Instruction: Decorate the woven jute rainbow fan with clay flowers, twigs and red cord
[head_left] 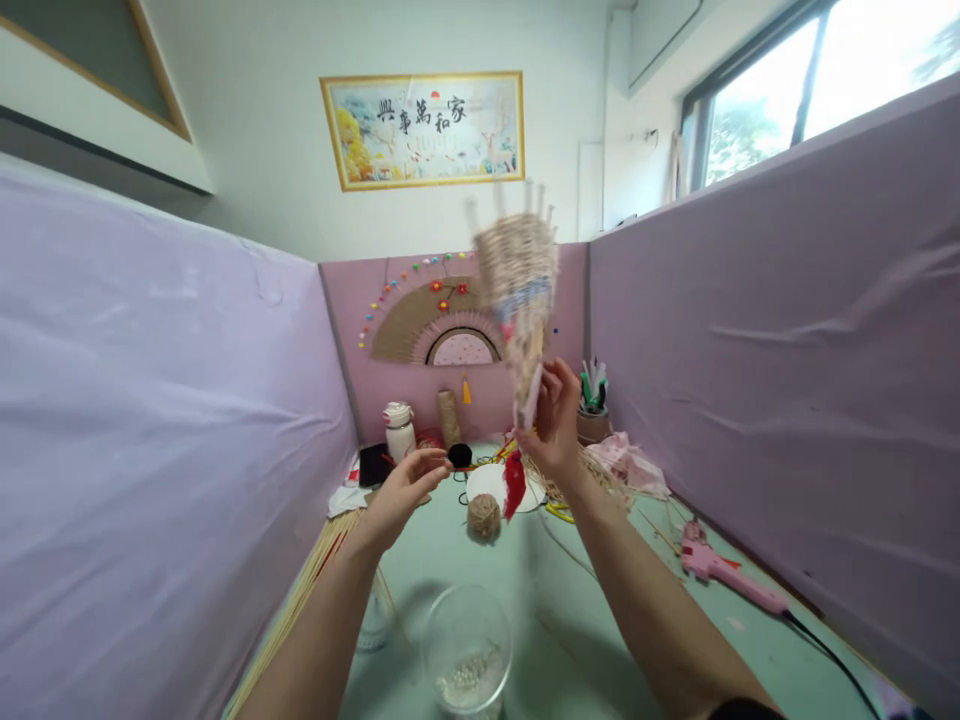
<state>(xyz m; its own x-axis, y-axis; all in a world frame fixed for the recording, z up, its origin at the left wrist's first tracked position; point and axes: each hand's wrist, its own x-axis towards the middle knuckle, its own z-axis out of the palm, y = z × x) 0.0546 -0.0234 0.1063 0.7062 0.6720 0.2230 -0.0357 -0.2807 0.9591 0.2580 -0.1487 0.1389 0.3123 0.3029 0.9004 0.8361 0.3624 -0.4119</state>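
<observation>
My right hand [553, 420] grips the narrow lower end of a woven fan [517, 265], held up and blurred by motion. Its tan weave carries a blue band, and stick ends poke out along the top. A red tassel [514, 485] dangles below that grip. Over the left part of the table, my left hand [412, 485] is raised with fingers apart and nothing in it. A ball of twine [484, 517] lies on the table between my hands. Nearer me stands a clear plastic cup [466, 650] with small pale beads at its bottom.
A pink glue gun [731, 572] with a black cord lies at the right. Long thin sticks [300, 600] line the left edge. At the back are a white bottle [400, 430], a twine spool [448, 418] and a tool pot [594, 425]. Purple partitions [780, 350] enclose the table.
</observation>
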